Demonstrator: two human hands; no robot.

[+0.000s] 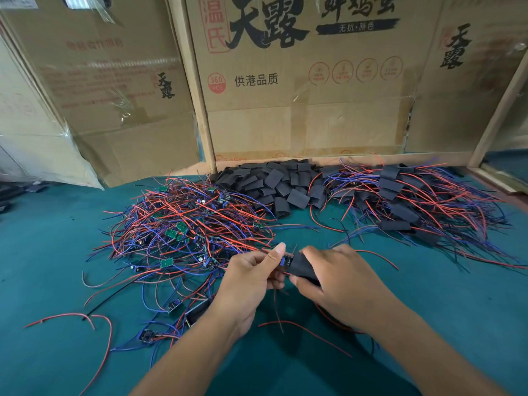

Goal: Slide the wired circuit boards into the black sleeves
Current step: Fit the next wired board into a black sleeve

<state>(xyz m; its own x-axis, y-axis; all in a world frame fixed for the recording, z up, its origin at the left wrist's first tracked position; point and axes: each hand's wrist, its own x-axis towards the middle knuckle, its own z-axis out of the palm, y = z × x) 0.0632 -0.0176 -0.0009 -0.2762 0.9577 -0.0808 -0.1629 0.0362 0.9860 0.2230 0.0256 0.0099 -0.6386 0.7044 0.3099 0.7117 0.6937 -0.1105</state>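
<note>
We see both hands meeting low in the middle of the teal table (428, 295), working one piece between them. The left hand (251, 278) pinches a small wired circuit board (286, 261) between thumb and curled fingers, its blue part showing just at the mouth of a black sleeve (303, 268). The right hand (340, 278) grips that sleeve, fingers over the top and thumb beneath, so the board sits partly inside the sleeve with thin red wires trailing down between the two wrists. To the left lies a tangled heap of bare boards (183, 227) with red and blue leads, green faces showing here and there. Behind the hands, against the back, we find a pile of empty black sleeves (274, 184). To the right spreads a heap of sleeved boards (405, 201), wires fanning outward. Printed cardboard boxes (300, 81) stand upright along the far edge of the table, touching the sleeve pile
</note>
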